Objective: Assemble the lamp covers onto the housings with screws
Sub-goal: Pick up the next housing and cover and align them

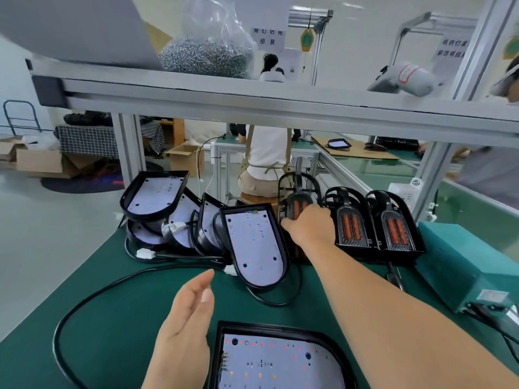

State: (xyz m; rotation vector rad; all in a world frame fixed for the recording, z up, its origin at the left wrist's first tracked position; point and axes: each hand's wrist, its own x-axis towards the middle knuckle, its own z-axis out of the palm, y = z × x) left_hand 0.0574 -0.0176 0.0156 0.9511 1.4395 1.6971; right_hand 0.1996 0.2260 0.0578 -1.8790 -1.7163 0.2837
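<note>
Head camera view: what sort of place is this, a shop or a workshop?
Most likely a factory assembly line for lamps: lamp housings with LED boards piled on a green bench, a row of lamp covers beside them, a bag of screws on the shelf above.

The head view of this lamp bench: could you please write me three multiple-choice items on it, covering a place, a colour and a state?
1. Where is the bag of screws? A upper shelf; B mat; C cardboard box.
2. What colour shows in the lamp covers? A blue; B orange; C white.
3. The left hand is: A gripping a cable; B open, empty; C pinching a screw.
Answers: 1 A, it sits high on that shelf; 2 B, orange strips; 3 B, relaxed fingers hold nothing.
</note>
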